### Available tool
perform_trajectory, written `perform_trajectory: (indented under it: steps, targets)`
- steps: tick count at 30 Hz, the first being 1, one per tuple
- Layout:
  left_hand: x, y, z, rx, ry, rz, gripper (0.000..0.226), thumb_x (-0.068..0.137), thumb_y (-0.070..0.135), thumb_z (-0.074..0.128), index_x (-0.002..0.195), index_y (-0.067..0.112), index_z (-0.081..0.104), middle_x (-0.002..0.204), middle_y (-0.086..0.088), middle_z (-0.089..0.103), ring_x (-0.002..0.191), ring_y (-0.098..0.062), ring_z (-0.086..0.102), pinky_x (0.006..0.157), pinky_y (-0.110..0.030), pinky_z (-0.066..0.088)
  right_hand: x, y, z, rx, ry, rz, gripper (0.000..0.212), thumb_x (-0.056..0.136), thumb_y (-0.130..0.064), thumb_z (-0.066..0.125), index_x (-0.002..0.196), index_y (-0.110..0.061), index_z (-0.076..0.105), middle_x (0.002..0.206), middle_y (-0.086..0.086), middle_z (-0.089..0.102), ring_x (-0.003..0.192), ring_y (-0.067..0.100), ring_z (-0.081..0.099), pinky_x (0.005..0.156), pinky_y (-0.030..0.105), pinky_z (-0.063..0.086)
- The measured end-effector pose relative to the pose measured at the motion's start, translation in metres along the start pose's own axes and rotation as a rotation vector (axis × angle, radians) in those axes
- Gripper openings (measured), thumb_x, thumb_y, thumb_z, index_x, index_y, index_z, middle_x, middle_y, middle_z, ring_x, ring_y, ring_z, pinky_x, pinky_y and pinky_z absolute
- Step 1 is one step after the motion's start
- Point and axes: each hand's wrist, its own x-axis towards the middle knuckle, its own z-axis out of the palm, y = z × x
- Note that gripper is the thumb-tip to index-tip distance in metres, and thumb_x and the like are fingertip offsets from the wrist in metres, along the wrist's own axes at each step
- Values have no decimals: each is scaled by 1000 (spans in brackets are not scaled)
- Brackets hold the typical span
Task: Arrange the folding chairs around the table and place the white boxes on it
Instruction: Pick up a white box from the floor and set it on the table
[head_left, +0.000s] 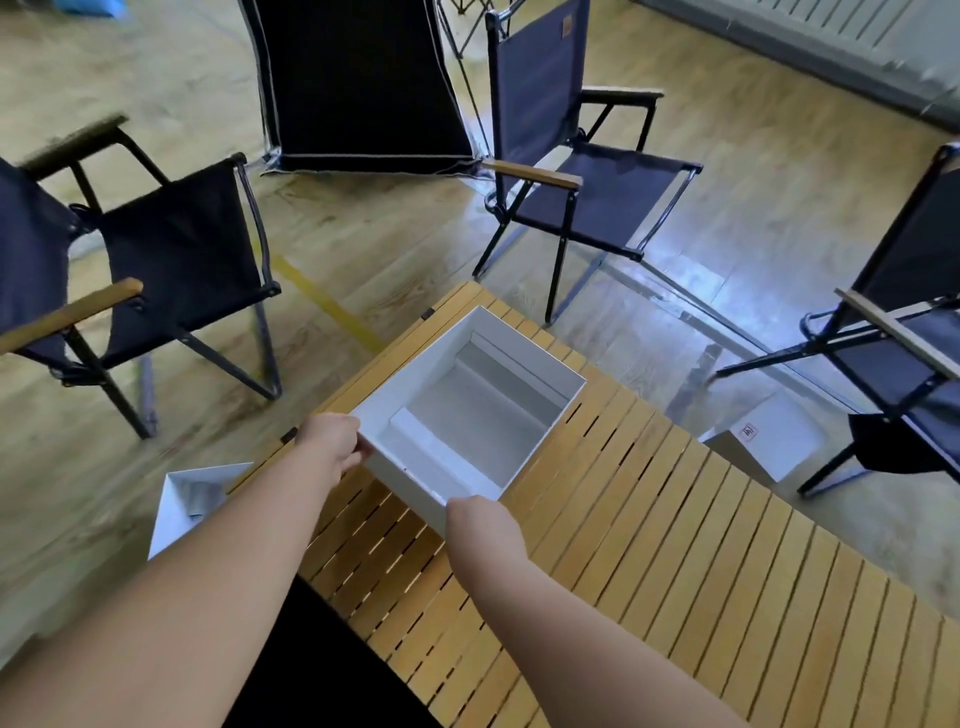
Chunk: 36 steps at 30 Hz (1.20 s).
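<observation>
An open white box (470, 400) sits at the far end of the slatted wooden table (675, 519). My left hand (332, 441) grips its near left corner, and my right hand (483, 519) grips its near right corner. Three dark folding chairs with wooden armrests stand unfolded around that end: one at the left (156, 270), one beyond the table (587, 176), one at the right (904, 322). A second white box (192, 499) lies on the floor left of the table. A third white box (774, 436) lies on the floor at the right.
A large dark folded fabric panel (358, 83) leans upright at the back. A yellow line (332, 306) runs across the wooden floor. A wall radiator (841, 26) runs along the top right.
</observation>
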Motion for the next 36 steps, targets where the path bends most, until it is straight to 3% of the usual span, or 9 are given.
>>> perform_trajectory:
  steps: [3,7,10,13,17,23,27,31,36]
  targets:
    - [5,0,-1,-12,-9,-17,36,95,-1,49,131,-5,51,123,-23,61,109,-33,63,90,-39,52,6,-2,2,13,-11,9,27,90,2,50,112,-8,62,85,5,53,73,23,53,63,29,44]
    - [-3,-10,-3,7,-28,18,40,96,0,51,136,7,50,133,-18,55,113,-32,60,77,-36,57,10,-4,7,36,-43,17,27,88,4,53,109,-9,62,82,4,53,69,20,53,63,27,43]
    - [-21,-17,-2,46,-135,-33,59,97,0,50,149,21,33,142,-15,45,123,-37,52,79,-43,60,12,-4,10,39,-70,31,24,86,6,53,101,-10,61,77,3,51,63,18,51,63,27,45]
    - [-33,-24,1,175,-173,-38,78,97,5,53,154,37,9,153,-15,31,130,-40,46,85,-50,58,11,-4,12,56,-87,40,28,86,4,55,110,-10,62,89,5,59,77,21,59,67,28,51]
    - [-38,-32,4,411,-99,55,84,97,18,55,153,40,-4,157,-10,25,130,-38,43,95,-52,51,4,1,8,127,-19,43,31,93,-12,56,123,-19,57,111,4,62,96,23,62,75,30,54]
    - [-59,-31,13,572,-78,186,81,96,19,55,155,30,0,154,-10,20,117,-32,45,77,-36,46,-14,14,-8,99,95,30,31,94,-28,59,123,-19,56,122,3,57,110,22,54,90,36,53]
    - [-79,-28,11,636,-123,214,77,95,23,54,155,27,5,157,-7,16,120,-30,45,82,-36,50,-35,20,-20,98,113,60,35,94,-32,59,126,-20,55,123,3,58,111,23,55,90,37,54]
    - [-106,-32,4,703,-153,261,70,96,25,52,154,24,13,150,-6,28,103,-21,43,78,-34,47,-67,29,-26,73,126,88,42,94,-33,58,133,-22,51,131,2,57,120,24,52,95,38,51]
    - [-151,-50,-25,786,-262,253,70,96,28,52,154,30,14,149,-8,38,128,-30,44,102,-47,41,-124,36,-26,38,148,132,50,93,-37,58,140,-23,46,135,1,55,124,23,50,100,40,47]
